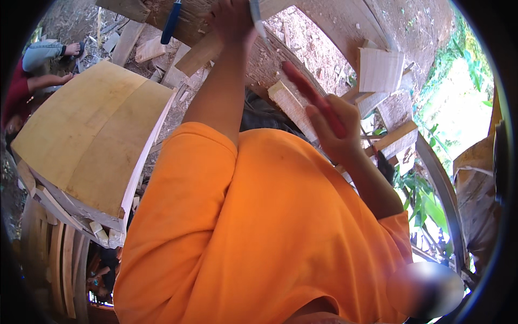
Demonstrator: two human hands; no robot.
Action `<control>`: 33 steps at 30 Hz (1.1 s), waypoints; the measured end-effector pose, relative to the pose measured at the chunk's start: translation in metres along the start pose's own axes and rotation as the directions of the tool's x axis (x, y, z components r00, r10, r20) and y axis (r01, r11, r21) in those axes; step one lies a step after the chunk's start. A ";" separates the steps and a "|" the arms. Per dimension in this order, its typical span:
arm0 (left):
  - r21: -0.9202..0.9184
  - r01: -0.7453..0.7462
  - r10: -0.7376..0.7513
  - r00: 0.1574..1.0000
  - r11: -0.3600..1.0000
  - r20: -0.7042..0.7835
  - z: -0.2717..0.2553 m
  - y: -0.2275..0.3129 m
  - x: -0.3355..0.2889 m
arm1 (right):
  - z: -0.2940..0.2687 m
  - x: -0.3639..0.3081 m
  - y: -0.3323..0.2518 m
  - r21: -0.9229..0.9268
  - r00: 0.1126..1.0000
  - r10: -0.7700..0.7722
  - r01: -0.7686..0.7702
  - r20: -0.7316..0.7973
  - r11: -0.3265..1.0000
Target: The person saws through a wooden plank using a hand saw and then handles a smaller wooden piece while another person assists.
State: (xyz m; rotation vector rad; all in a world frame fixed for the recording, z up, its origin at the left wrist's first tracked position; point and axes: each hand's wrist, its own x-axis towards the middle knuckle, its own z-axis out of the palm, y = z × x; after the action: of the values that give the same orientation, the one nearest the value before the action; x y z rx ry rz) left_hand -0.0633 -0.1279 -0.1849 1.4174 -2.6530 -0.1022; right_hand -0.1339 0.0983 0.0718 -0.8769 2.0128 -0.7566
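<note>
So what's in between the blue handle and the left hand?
In the head view, brown wood lies between the blue handle and the left hand.

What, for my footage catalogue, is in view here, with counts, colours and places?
Red tool: one, red, right of centre
Blade: one, grey, top centre
Blue handle: one, blue, top left
Timbers: several, brown, top
Wood panel: one, tan, left
Wood blocks: several, pale, right
Plants: several, green, right
Person in red: one, red, left edge
Orange shirt: one, orange, centre
Left hand: one, bare, top
Right hand: one, bare, gripping red tool
</note>
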 end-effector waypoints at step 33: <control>-0.034 0.144 -0.142 0.988 0.989 0.058 -0.029 0.011 0.004 | -0.017 -0.002 0.062 0.113 0.974 0.177 -0.161 -0.143 0.980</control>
State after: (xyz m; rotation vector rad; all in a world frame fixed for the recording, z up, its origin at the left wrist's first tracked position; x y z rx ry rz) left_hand -0.0702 -0.1247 -0.1546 1.6146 -2.5744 -0.2075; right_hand -0.1670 0.1390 0.0345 -0.5956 2.1310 -0.8414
